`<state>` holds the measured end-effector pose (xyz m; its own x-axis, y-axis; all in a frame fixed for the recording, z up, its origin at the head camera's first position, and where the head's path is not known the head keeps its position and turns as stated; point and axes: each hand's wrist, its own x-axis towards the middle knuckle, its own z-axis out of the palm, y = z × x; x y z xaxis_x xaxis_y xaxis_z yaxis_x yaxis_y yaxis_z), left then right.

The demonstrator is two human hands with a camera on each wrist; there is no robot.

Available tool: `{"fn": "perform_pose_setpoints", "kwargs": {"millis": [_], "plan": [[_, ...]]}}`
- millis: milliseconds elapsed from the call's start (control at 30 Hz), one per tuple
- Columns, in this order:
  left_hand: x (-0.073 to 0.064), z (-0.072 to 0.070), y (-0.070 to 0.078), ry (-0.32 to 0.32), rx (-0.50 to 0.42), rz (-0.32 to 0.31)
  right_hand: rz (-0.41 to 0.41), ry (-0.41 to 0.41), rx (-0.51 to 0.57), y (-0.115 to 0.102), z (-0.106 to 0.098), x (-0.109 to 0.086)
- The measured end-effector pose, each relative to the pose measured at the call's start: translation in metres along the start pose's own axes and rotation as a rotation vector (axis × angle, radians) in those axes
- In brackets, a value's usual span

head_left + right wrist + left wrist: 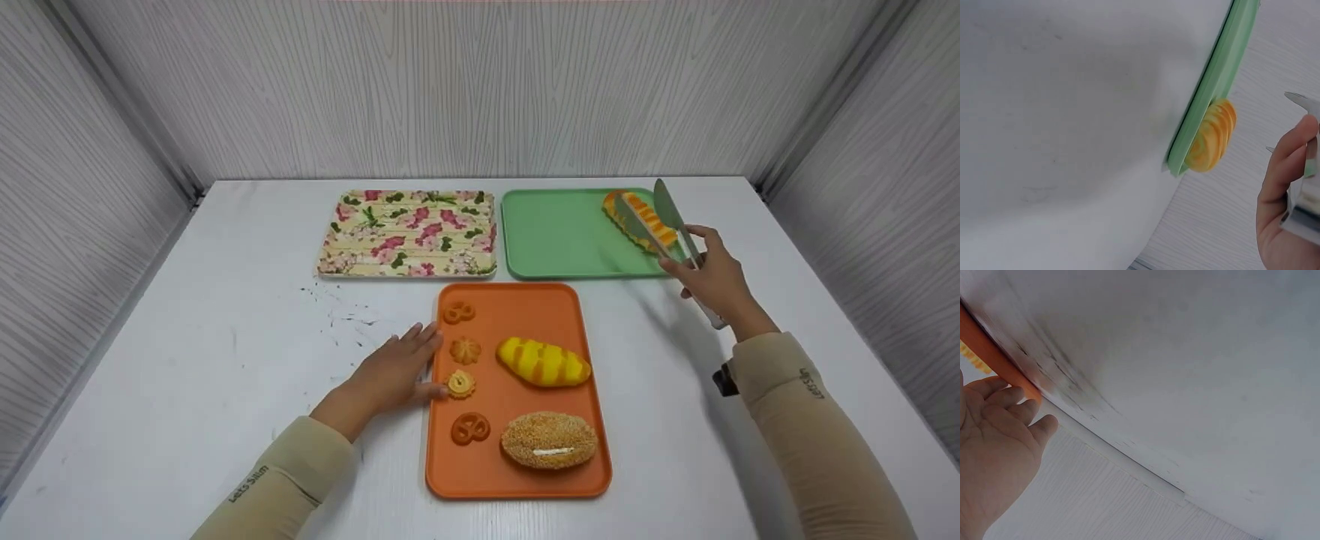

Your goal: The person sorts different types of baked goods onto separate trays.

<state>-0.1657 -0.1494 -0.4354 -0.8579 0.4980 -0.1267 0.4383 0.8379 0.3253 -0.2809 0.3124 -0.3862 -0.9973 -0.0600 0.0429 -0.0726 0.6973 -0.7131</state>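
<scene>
My right hand point(716, 277) grips a pair of metal tongs point(667, 204), whose two arms stand spread. In the head view they overlap a striped orange-yellow toy bread point(651, 215) at the right end of the green tray point(555, 232). The right wrist view shows the tongs raised apart from the bread point(1214, 138). My left hand point(390, 375), fingers extended, touches the left edge of the orange tray point(517, 304). That tray holds a yellow striped bread point(544, 364), a sesame-coated bread point(549, 436), and a column of small cookies, including a dark pretzel point(470, 428).
A floral tray point(409, 232) lies left of the green one, near the back wall point(450, 90). Grey wood-grain panels enclose the white table point(225, 360) at the back and sides. Dark scuffs mark the tabletop left of the orange tray.
</scene>
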Motion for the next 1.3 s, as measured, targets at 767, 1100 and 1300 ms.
{"fn": "perform_pose_setpoints", "kwargs": {"millis": [767,1100,1300], "plan": [[0.002,0.004,-0.004,-0.015,-0.001,-0.019,-0.138,-0.215,0.036,-0.017,0.023,-0.031],[0.002,0.004,-0.004,-0.018,0.006,-0.004,-0.154,-0.319,0.121,-0.024,0.028,-0.044],[0.001,0.004,-0.004,-0.023,0.001,-0.015,-0.176,-0.369,0.111,-0.022,0.029,-0.050]]}}
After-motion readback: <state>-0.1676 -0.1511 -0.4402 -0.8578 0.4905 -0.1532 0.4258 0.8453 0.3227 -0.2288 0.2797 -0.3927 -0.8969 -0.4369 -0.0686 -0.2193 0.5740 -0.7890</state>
